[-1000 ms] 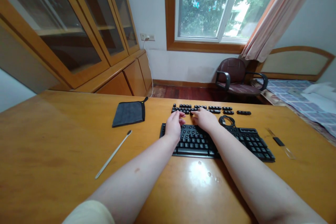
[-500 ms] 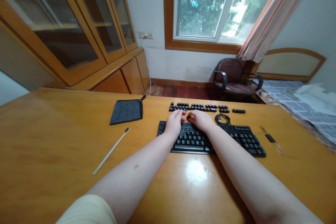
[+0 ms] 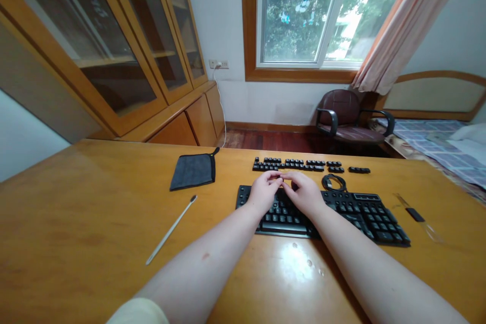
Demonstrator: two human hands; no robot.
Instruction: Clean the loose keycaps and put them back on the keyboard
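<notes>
A black keyboard [image 3: 288, 230] lies on the table, its upper middle hidden under my hands. The fingertips of my left hand [image 3: 265, 193] and my right hand [image 3: 306, 193] meet just above its top rows. Both hands are closed, pinching a small dark keycap [image 3: 280, 177] that barely shows between them. Behind the hands, loose black keycaps [image 3: 294, 163] are set out in rows. The keyboard's coiled cable [image 3: 334, 182] rests at its back edge.
On the left of the wooden table [image 3: 94, 223] lie a dark grey cloth [image 3: 193, 170] and a long white brush [image 3: 170, 230]. A wire keycap puller [image 3: 414, 214] lies to the right. Beyond the table stands an office chair [image 3: 341, 111].
My hands have come together at the fingertips; the left fingers, apart from the right before, now touch the small keycap. The whole view has shifted slightly, with things lower and further right.
</notes>
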